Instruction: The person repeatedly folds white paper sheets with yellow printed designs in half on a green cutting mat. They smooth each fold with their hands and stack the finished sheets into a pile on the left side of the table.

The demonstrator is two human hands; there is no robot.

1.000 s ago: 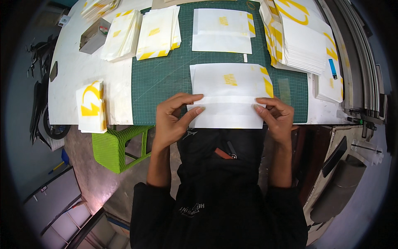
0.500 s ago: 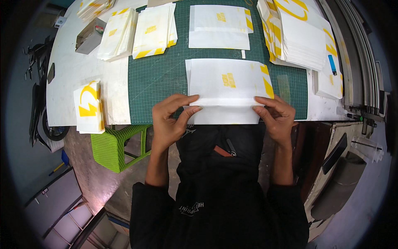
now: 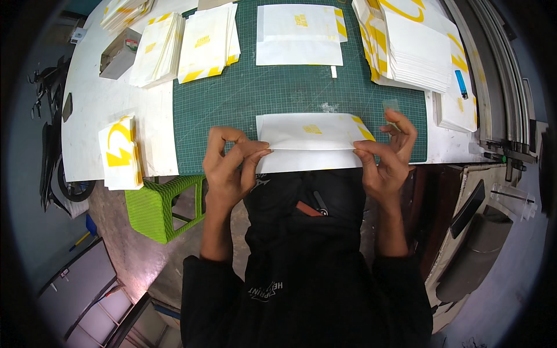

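A white paper bag (image 3: 290,129) with yellow print and a yellow-striped side lies across the near edge of the green cutting mat (image 3: 232,104). My left hand (image 3: 229,165) pinches its left edge between thumb and forefinger, at a crease running across the paper. At the right end of the same crease, my right hand (image 3: 387,153) pinches the bag too, its other fingers raised and apart. The near flap extends past the table edge towards my body. Beyond it, another white bag (image 3: 299,52) with a folded end lies on the mat.
Stacks of printed white paper (image 3: 206,43) stand at the back left, near a grey box (image 3: 119,55). A taller stack (image 3: 418,55) is at the back right, with a blue lighter (image 3: 460,84) beside it. A small stack (image 3: 120,153) overhangs the front left edge above a green stool (image 3: 156,209).
The bag's far part has tilted up or folded, so it looks shorter from front to back. My right hand's outer fingers have lifted. The view has shifted slightly.
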